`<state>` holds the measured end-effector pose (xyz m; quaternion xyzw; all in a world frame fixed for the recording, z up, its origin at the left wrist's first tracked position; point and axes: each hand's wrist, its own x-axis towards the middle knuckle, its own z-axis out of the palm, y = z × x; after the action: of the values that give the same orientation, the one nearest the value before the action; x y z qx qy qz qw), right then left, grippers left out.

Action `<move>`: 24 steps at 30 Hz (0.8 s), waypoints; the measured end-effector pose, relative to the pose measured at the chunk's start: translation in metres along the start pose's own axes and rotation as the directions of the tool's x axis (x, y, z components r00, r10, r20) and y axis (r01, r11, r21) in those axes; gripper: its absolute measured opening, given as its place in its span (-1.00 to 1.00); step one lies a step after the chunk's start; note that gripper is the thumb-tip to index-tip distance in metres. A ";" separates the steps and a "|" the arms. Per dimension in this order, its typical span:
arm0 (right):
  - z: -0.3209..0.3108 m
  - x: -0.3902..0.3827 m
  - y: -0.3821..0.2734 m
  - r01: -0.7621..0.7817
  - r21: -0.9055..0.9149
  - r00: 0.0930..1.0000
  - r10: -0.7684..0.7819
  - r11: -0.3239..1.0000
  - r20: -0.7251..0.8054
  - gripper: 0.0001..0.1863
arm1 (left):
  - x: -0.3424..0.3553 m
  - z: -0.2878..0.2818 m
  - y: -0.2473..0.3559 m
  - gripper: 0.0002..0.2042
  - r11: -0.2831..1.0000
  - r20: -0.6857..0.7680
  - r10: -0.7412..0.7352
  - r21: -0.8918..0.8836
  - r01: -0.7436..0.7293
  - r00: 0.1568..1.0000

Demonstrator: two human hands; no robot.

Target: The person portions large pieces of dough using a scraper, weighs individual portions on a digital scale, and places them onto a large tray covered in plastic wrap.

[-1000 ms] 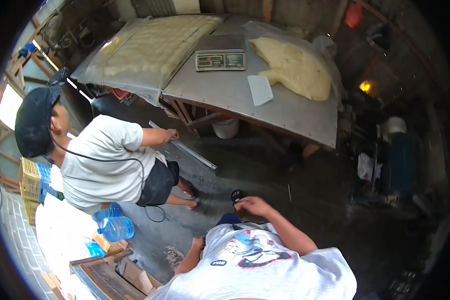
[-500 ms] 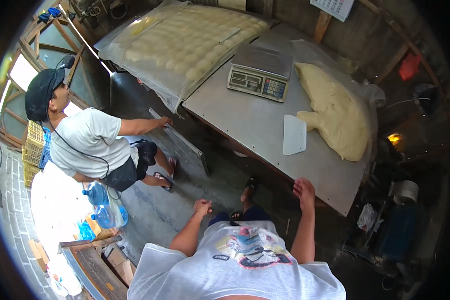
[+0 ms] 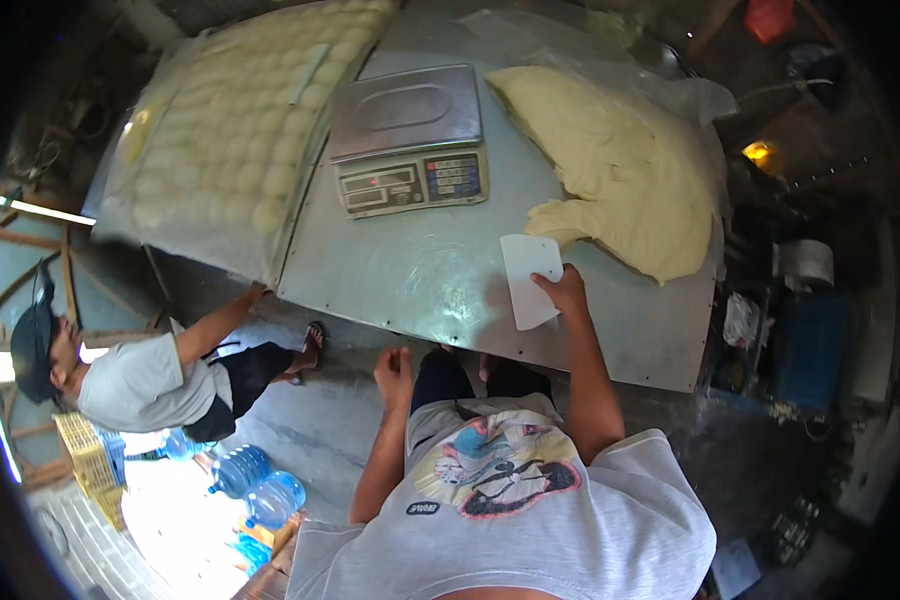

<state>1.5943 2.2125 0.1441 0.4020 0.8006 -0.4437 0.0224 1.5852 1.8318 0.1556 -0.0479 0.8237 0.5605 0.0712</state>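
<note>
Now my right hand (image 3: 564, 290) is touching a flat white scraper (image 3: 520, 270).
It's looking light, stiff, edge-holdable; I can't tell if pinching. Left hand (image 3: 394, 378) is sitting curled.

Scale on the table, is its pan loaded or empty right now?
Empty: the metal pan of the scale shows bare, with nothing resting on it.

This looks like a small bakery workshop, shown by a metal-topped table (image 3: 390, 265), digital scale (image 3: 410, 140), large mass of dough (image 3: 625, 165), white scraper (image 3: 525, 285), and rows of dough balls (image 3: 240, 130) under plastic.
</note>
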 end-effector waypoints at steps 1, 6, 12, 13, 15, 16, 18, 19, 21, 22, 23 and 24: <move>-0.009 -0.002 0.002 -0.026 0.000 1.000 0.026 1.000 -0.005 -0.34 | 0.011 0.012 0.015 -0.76 1.000 0.023 -0.010 0.008 0.010 1.000; -0.123 -0.069 -0.035 -0.206 0.597 0.978 0.139 0.775 0.157 -0.53 | 0.084 0.091 0.105 -0.86 0.972 0.413 0.233 -0.124 -0.199 0.881; -0.185 -0.053 -0.032 -0.049 0.780 0.998 0.068 0.624 0.008 -0.57 | 0.118 0.209 0.146 -0.03 0.764 0.551 0.469 0.137 -0.630 0.690; -0.191 -0.040 -0.032 -0.028 0.719 0.998 0.057 0.695 -0.017 -0.57 | 0.115 0.229 0.156 -0.03 0.766 0.553 0.470 0.132 -0.630 0.688; -0.210 -0.014 -0.044 0.016 0.696 0.999 0.011 0.718 -0.035 -0.58 | 0.108 0.264 0.171 0.24 0.742 0.530 0.379 0.316 -0.592 0.759; -0.221 -0.004 -0.060 0.024 0.660 0.998 -0.051 0.751 0.021 -0.60 | 0.107 0.279 0.176 0.26 0.766 0.532 0.320 0.342 -0.544 0.784; -0.233 0.024 -0.081 0.129 0.456 0.978 -0.190 0.881 0.090 -0.64 | 0.112 0.306 0.164 0.19 0.797 0.466 0.291 0.365 -0.481 0.835; -0.238 0.038 -0.087 0.221 0.269 0.960 -0.258 0.937 0.111 -0.65 | 0.115 0.317 0.159 0.13 0.822 0.412 0.267 0.375 -0.429 0.871; -0.247 0.068 -0.104 0.314 -0.030 0.941 -0.307 0.949 0.144 -0.67 | 0.137 0.315 0.178 -0.03 0.832 0.531 0.125 0.403 -0.380 0.838; -0.247 0.073 -0.115 0.412 -0.321 0.910 -0.366 0.853 0.196 -0.68 | 0.150 0.303 0.180 -0.18 0.840 0.621 -0.008 0.429 -0.332 0.784; -0.245 0.072 -0.130 0.433 -0.317 0.899 -0.376 0.844 0.227 -0.68 | 0.163 0.291 0.165 -0.32 0.792 0.693 0.122 0.364 -0.491 0.711; -0.246 0.075 -0.144 0.512 -0.392 0.859 -0.461 0.764 0.224 -0.70 | 0.166 0.284 0.167 -0.31 0.793 0.747 0.023 0.391 -0.467 0.664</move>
<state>1.5269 2.3976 0.3627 0.1388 0.9533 -0.2648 0.0420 1.4131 2.1572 0.1772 0.3113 0.8540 0.2754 0.3129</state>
